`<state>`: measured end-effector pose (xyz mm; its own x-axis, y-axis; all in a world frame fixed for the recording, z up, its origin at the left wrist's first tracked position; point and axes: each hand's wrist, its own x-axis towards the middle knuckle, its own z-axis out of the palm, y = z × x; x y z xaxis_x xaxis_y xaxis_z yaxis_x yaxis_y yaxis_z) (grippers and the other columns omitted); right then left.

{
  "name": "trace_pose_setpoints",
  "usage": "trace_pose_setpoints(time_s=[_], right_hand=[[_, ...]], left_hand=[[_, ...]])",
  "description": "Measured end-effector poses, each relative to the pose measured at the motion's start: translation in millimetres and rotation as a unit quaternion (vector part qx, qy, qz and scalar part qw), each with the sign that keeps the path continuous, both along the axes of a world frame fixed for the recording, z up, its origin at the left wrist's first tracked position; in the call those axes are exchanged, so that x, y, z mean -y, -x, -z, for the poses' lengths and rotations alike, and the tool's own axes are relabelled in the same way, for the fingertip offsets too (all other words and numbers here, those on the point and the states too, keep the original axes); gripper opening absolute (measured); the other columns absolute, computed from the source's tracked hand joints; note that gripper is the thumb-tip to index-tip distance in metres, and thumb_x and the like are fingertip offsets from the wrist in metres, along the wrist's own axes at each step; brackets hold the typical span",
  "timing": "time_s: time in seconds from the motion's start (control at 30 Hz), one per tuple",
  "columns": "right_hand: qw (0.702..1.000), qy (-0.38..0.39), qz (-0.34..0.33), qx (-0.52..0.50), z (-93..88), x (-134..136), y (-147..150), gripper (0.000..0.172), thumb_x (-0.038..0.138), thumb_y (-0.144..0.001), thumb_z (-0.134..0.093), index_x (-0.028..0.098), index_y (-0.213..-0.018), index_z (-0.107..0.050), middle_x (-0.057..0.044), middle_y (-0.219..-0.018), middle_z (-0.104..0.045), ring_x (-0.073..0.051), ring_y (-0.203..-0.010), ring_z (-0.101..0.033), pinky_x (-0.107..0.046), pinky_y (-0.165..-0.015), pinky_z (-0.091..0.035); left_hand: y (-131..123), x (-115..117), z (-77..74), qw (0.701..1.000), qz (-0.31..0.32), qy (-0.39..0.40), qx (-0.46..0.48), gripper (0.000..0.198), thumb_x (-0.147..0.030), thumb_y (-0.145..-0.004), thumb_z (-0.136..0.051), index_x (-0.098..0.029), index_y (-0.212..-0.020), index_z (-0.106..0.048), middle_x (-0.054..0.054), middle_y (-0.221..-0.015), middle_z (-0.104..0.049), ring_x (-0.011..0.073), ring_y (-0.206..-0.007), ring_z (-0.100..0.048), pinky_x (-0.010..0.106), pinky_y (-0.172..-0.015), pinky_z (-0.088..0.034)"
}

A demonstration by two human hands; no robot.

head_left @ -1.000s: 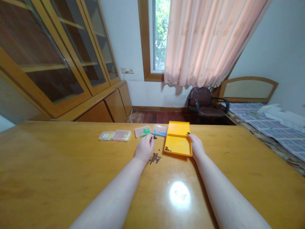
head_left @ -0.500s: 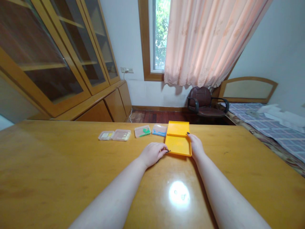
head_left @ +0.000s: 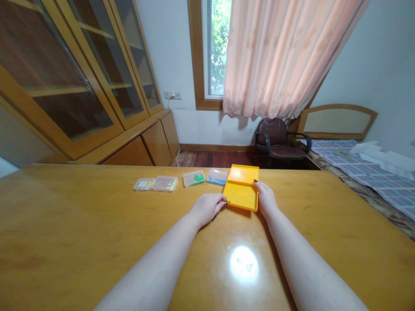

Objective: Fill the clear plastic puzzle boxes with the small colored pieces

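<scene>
One dark piece (head_left: 214, 218), partly hidden, lay on the surface (head_left: 97, 224) beside the left hand (head_left: 209, 207). Left fingers: bunched at the near-left corner of the open yellow case (head_left: 243, 195); any grasp could not be told. Right hand (head_left: 266, 198): fingers clasped the case's right edge. Case: between both hands. Beyond: clear box with blue pieces (head_left: 215, 173); clear box with green pieces (head_left: 188, 178). Farthest: armchair (head_left: 274, 131).

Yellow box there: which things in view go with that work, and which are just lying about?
Seemingly in the job:
yellow box
right hand
left hand
dark pieces

Apparently just lying about:
green pieces
blue pieces
pale pieces
chair
</scene>
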<state>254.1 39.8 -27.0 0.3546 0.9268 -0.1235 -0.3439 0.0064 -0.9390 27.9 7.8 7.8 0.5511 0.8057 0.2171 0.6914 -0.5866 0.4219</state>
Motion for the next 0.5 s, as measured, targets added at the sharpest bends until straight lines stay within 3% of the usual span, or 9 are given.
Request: trace_pose_setpoints(time_s=[0.23, 0.5], right_hand=[[1.000, 0.028, -0.002, 0.005, -17.3, 9.0, 4.6, 0.020, 0.033, -0.057, -0.065, 0.017, -0.068, -0.062, -0.001, -0.066, -0.066, -0.019, -0.064, -0.062, -0.029, -0.060, -0.049], [1.000, 0.030, 0.001, -0.001, -18.6, 10.0, 4.5, 0.021, 0.033, -0.057, -0.065, 0.017, -0.069, -0.062, -0.002, -0.065, -0.066, -0.020, -0.063, -0.062, -0.030, -0.061, -0.050]], left_hand=[[1.5, -2.0, 1.1, 0.995, -0.052, 0.000, 0.080, 0.018, -0.026, -0.085, -0.043, -0.021, -0.096, -0.056, 0.002, -0.089, -0.066, 0.0145, -0.081, -0.060, 0.024, -0.072, -0.044], [3.1, -2.9, -0.4, 0.994, -0.099, 0.035, 0.040, 0.023, -0.031, -0.085, -0.042, -0.022, -0.101, -0.055, 0.001, -0.080, -0.065, 0.0150, -0.073, -0.059, 0.024, -0.064, -0.042]])
